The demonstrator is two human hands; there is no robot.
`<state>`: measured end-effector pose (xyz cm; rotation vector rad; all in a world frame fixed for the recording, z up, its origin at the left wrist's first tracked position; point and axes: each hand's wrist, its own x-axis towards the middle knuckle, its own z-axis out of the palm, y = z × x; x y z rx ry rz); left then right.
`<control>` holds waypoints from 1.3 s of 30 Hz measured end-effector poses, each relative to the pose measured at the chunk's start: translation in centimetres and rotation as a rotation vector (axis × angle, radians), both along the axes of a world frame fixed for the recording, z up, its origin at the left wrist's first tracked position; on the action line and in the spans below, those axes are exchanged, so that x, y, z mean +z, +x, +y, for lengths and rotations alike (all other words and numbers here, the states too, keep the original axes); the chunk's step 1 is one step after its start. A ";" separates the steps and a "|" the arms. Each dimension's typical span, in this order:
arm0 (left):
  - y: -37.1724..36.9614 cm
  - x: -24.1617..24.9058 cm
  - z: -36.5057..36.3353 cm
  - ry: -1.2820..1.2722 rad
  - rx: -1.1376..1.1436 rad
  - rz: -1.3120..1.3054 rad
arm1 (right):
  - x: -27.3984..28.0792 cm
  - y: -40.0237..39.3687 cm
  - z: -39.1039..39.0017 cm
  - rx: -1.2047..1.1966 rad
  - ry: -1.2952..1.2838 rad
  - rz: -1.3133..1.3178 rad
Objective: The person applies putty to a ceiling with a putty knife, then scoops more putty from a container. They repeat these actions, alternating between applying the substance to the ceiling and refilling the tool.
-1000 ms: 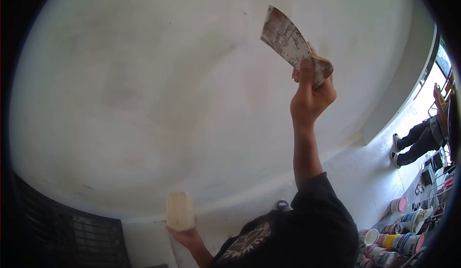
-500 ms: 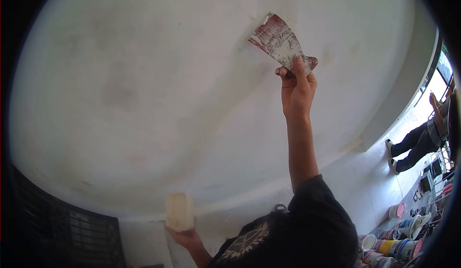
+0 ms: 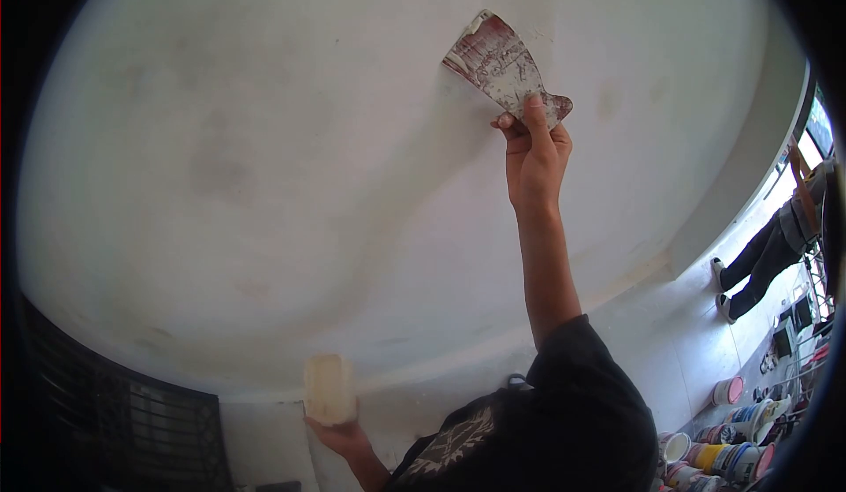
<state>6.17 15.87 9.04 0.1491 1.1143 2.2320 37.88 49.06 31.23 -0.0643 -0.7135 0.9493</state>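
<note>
In my right hand (image 3: pixel 538 152) is a putty knife (image 3: pixel 498 64), pinched by its narrow end with the thumb on the near face. Its wide blade is smeared with white filler over dark red, and the broad edge lies up against the white wall (image 3: pixel 264 166). Low in the view, my left hand (image 3: pixel 346 439) grips a cream-coloured, box-like container (image 3: pixel 330 389) from below. The container's inside is hidden from here. Greyish and brownish patches mark the wall around the blade.
Several paint buckets (image 3: pixel 727 458) crowd the floor at the lower right, with a pink-lidded bucket (image 3: pixel 728 391) standing apart. Another person (image 3: pixel 775 249) in dark trousers stands at the far right. A dark window grille (image 3: pixel 159 430) is at the lower left.
My right hand and the putty knife have shifted slightly up and to the left across the wall. My left hand and the container have stayed in place.
</note>
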 end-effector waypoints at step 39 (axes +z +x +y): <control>-1.5 -0.2 0.6 -0.034 0.022 -0.004 | -3.2 -2.1 1.6 -1.581 0.251 -0.761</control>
